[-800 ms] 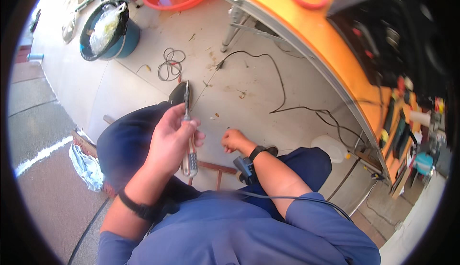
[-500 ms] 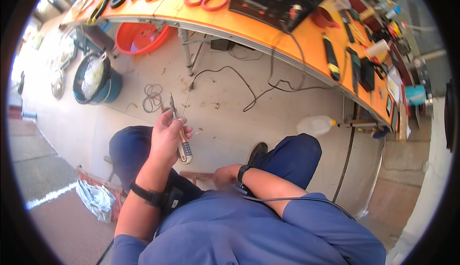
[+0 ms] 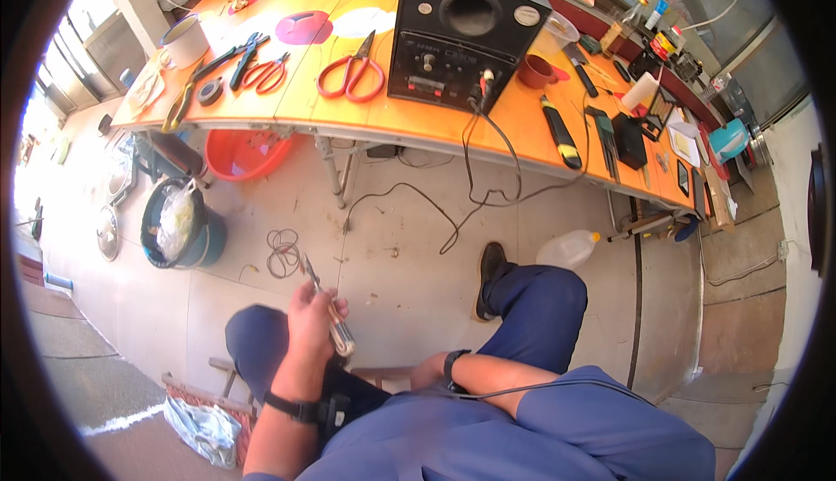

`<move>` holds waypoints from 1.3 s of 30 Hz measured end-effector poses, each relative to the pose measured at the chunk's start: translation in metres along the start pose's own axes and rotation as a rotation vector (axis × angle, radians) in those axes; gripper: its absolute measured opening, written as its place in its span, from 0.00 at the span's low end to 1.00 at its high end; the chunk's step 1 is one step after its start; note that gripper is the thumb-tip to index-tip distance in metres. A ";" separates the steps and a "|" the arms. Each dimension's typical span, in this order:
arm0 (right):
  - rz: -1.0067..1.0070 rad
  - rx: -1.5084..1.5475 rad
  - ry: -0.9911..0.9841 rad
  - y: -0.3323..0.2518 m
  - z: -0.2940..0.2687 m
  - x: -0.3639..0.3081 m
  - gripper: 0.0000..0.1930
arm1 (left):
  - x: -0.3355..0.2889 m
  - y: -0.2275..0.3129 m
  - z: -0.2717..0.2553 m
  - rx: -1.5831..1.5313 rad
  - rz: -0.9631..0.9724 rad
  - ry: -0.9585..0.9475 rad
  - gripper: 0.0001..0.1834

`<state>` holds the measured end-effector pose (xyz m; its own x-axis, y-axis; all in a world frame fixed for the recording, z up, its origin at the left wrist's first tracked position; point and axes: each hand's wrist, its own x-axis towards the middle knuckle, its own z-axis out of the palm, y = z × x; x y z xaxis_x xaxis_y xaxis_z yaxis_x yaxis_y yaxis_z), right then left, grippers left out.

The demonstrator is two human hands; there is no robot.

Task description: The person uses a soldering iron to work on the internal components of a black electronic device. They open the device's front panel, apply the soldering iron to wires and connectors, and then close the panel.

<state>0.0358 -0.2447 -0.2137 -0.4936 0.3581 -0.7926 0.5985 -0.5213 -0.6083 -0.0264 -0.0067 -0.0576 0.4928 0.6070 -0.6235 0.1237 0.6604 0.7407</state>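
Above my left thigh, my left hand (image 3: 311, 318) is closed round the pale, patterned handle of a small knife (image 3: 341, 338). Its narrow, pointed metal blade sticks out past the thumb, toward the workbench. Low in my lap, beside my right thigh, rests my right hand (image 3: 428, 370); its fingers are hidden, so I cannot tell what they do. Both wrists wear black straps.
Across the workbench (image 3: 252, 111) stand a black speaker box (image 3: 453, 54), red-handled scissors (image 3: 350, 74) and several pliers. Beneath it sit a red basin (image 3: 248, 157) and a black cable (image 3: 409, 187). A teal bucket (image 3: 202, 242) and a white jug (image 3: 568, 248) stand on the floor.
My view has tilted up, bringing more of the bench and the whole speaker box into sight. My left hand, with the knife in it, sits lower in view. My right hand stays in my lap.
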 end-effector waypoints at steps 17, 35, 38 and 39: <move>-0.111 -0.032 -0.422 0.123 -0.055 -0.028 0.19 | 0.033 0.022 0.118 -0.256 -0.093 0.107 0.34; -0.450 0.727 0.475 0.056 -0.148 -0.178 0.11 | -0.052 0.007 0.133 -0.069 0.030 -0.026 0.29; -0.697 0.873 0.656 0.032 -0.157 -0.236 0.10 | -0.096 0.017 0.124 -0.112 0.373 -0.165 0.35; -0.794 0.891 0.727 0.023 -0.159 -0.255 0.09 | -0.106 0.019 0.124 -0.051 0.284 -0.124 0.34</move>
<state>0.2757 -0.2250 -0.0324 0.0909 0.9601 -0.2645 -0.4166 -0.2046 -0.8858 0.0306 -0.1139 0.0539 0.6032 0.7139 -0.3555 -0.0762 0.4953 0.8653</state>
